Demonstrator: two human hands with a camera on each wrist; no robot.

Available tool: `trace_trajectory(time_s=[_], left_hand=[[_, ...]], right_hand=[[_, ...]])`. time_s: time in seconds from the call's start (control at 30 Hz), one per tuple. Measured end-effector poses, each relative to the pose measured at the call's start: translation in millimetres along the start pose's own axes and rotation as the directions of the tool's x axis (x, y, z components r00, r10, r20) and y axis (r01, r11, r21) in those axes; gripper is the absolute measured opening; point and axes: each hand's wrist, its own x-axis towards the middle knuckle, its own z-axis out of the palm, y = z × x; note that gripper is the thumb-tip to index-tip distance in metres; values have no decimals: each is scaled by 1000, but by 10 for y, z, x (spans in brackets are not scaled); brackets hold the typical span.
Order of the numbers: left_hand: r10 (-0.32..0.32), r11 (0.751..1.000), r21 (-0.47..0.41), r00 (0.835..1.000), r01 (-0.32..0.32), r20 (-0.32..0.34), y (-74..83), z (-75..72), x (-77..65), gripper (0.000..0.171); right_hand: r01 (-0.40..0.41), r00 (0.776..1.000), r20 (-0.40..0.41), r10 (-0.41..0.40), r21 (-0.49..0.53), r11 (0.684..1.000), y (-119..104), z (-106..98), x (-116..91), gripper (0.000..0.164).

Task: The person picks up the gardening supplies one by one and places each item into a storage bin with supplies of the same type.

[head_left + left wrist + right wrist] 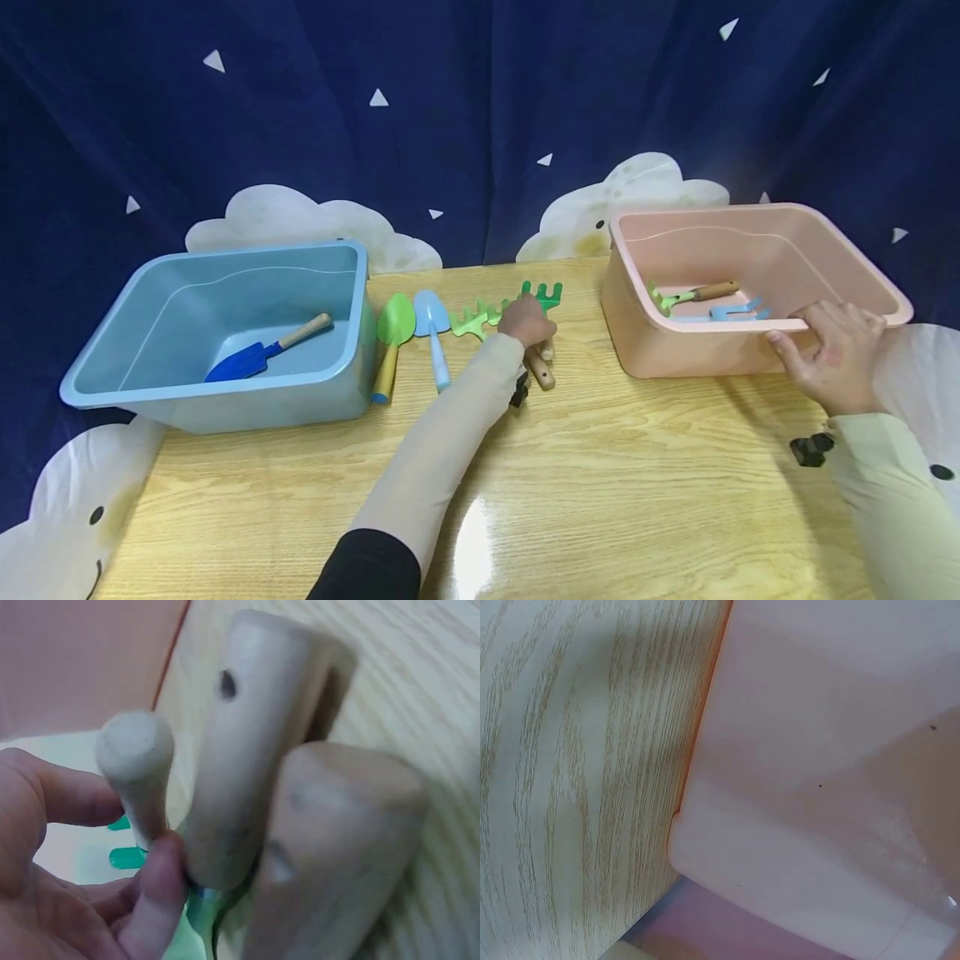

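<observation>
My left hand [527, 321] pinches the wooden handle of a dark green hand rake [552, 296] between thumb and fingers. In the left wrist view that slim handle [135, 754] stands at the fingertips, with green tines beyond. Two thicker wooden handles [244, 750] lie close beside it. Light green rakes [470, 322] lie just left of the hand, partly hidden by it. At the right, my right hand [836, 358] grips the front rim of a pink bin [693, 354]. The right wrist view shows only the bin's wall [810, 765] and the table.
A light-green trowel [396, 321] and a light-blue trowel [432, 315] lie beside the blue bin [277, 408]. A dark blue trowel [251, 361] is inside that bin. The pink bin holds a light-green rake [675, 297] and a light-blue rake [738, 312]. A dark curtain [465, 125] hangs behind.
</observation>
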Motion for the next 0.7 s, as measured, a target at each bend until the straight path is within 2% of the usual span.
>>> trace_trajectory(time_s=[0.03, 0.1, 0.17, 0.33, 0.43, 0.53, 0.63, 0.67, 0.7], left_hand=[[0, 999, -35, 1000, 0, -1, -7, -15, 5, 19], [-2, 996, -91, 1000, 2, 1, -23, -42, 15, 30], [0, 989, -145, 1000, 1, 8, -40, -62, 9, 34], [10, 958, -286, 999, 2, 42, -86, -87, -24, 40], [17, 931, -364, 999, 0, 42, -119, -80, -27, 48], [33, 897, -442, 998, -2, 62, -154, -70, -26, 45], [47, 847, -531, 993, 19, 111, -184, -69, -36, 17], [51, 833, -552, 990, 30, 130, -194, -72, -41, 13], [51, 820, -571, 987, 44, 149, -204, -76, -45, 28]], right_hand=[[-1, 1000, 3, 1, 1, 1000, 2, -3, 0, 84], [0, 1000, 5, 0, -2, 1000, 5, -7, 0, 85], [-3, 1000, 9, 3, -1, 1000, 7, -11, -3, 84], [-11, 1000, 23, 11, 2, 1000, 5, -15, -10, 82], [-17, 1000, 26, 16, 8, 1000, 1, -17, -15, 82], [-19, 1000, 22, 19, 14, 1000, -2, -18, -17, 81], [-19, 1000, 23, 18, 13, 1000, -2, -21, -12, 80], [-18, 1000, 22, 18, 15, 1000, -3, -21, -10, 80], [-16, 1000, 23, 16, 15, 1000, -3, -21, -8, 80]])
